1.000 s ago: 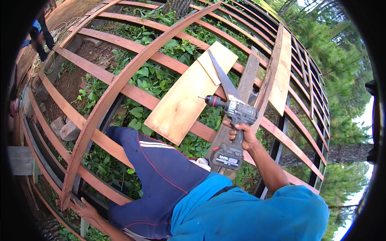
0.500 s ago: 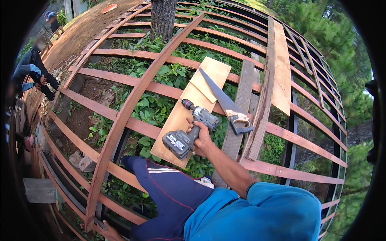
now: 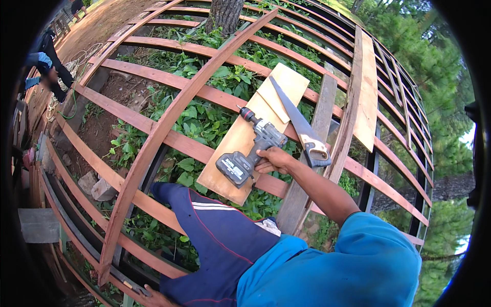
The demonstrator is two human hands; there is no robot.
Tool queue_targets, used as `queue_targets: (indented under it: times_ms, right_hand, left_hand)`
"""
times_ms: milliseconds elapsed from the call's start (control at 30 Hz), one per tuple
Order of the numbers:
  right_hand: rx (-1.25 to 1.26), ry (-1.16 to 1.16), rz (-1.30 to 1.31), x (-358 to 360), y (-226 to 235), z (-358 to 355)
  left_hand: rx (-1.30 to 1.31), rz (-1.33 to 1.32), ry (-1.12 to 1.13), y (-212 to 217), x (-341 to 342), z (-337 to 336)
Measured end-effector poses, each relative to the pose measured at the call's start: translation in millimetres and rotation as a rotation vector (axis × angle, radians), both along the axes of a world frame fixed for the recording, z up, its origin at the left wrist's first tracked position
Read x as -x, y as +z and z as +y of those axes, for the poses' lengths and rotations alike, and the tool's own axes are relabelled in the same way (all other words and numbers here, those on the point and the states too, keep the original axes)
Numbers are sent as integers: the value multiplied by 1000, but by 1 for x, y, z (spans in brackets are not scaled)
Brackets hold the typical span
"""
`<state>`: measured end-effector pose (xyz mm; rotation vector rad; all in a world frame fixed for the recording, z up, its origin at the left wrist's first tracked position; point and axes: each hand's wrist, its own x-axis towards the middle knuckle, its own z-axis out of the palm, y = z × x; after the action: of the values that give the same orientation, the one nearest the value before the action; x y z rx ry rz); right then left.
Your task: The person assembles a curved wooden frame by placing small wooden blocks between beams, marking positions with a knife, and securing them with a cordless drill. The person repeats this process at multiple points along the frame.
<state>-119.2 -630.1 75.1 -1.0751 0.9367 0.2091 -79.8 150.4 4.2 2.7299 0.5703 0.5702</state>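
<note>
A grey and black cordless drill [image 3: 262, 134] lies on its side on a pale wooden board [image 3: 217, 176], its chuck toward the far left. My right hand [image 3: 274, 159] is at the drill's grip, thumb and curled fingers against its near side. Beside the drill, a handsaw [image 3: 294, 112] rests across the board and a smaller offcut [image 3: 272, 106], its pale and black handle toward me. Low at the left, my left hand [image 3: 154, 298] lies partly hidden by my trousers, fingers stretched along a beam. By its fingertips is a small tool with a wooden handle [image 3: 129, 285].
Reddish battens [image 3: 199, 149] form an open frame over leafy plants [image 3: 192, 120]. A long loose timber [image 3: 169, 120] crosses them. Weathered planks [image 3: 313, 133] lie right of the saw. A tree trunk [image 3: 223, 16] rises through the far side. Another person [image 3: 48, 64] bends at the far left.
My view has shifted, so the drill and boards appear higher and farther right. My right fingers have loosened from around the grip toward its near side. My left hand appears farther right.
</note>
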Motion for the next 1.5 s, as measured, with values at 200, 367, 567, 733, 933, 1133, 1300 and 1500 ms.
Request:
queue_targets:
  times_ms: [200, 367, 567, 733, 933, 1133, 1300, 1500]
  right_hand:
    - [741, 290, -31, 3, 43, -92]
    - [1780, 749, 246, -38, -37, -209]
    - [1820, 646, 545, -45, -72, -221]
    - [1841, 783, 548, -51, -49, -214]
    - [1598, 695, 375, -66, -50, -240]
    - [1448, 194, -214, -95, 29, -160]
    - [1068, 265, -722, -123, 97, 19]
    - [874, 920, -885, -148, 96, 252]
  left_hand:
    - [56, -187, -13, 16, 20, -84]
    - [542, -263, 242, 26, 10, -79]
    - [184, -109, 239, 28, 10, -41]
    - [-268, 275, 198, 37, -21, 30]
    - [-437, 639, -77, 62, -78, 87]
    - [-542, 764, -298, 65, -104, 106]
    - [-563, 701, -494, 71, -107, 105]
    - [-269, 547, -645, 83, -71, 35]
